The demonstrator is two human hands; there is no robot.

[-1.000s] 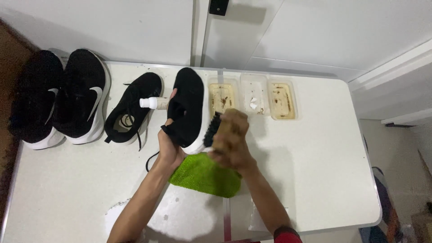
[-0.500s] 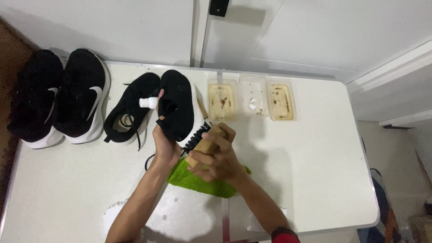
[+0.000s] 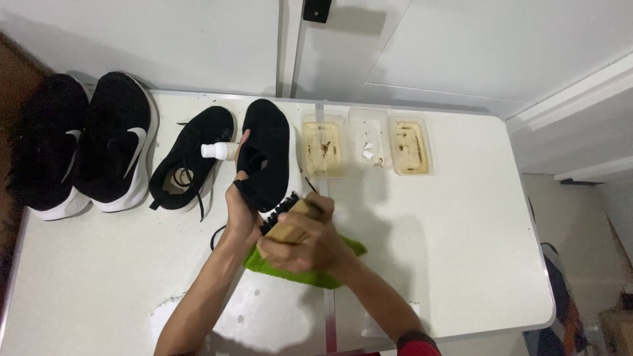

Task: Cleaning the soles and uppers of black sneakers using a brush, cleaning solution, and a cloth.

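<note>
My left hand (image 3: 241,209) grips a black shoe (image 3: 267,148) by its heel end, holding it over the white table (image 3: 461,237). My right hand (image 3: 304,242) holds a wooden brush (image 3: 285,224) with black bristles pressed against the shoe's lower side. A green cloth (image 3: 310,273) lies on the table under my right hand. The matching black shoe (image 3: 194,158) lies just to the left, with a small white bottle (image 3: 217,151) resting on it.
A pair of black sneakers with white soles (image 3: 82,148) stands at the table's far left. Three shallow clear trays (image 3: 366,142), two with brownish liquid, sit at the back. White smears mark the table near the front edge (image 3: 264,316).
The right hand with the brush has moved down and left along the shoe's side. The left hand has turned the shoe slightly, keeping hold of it.
</note>
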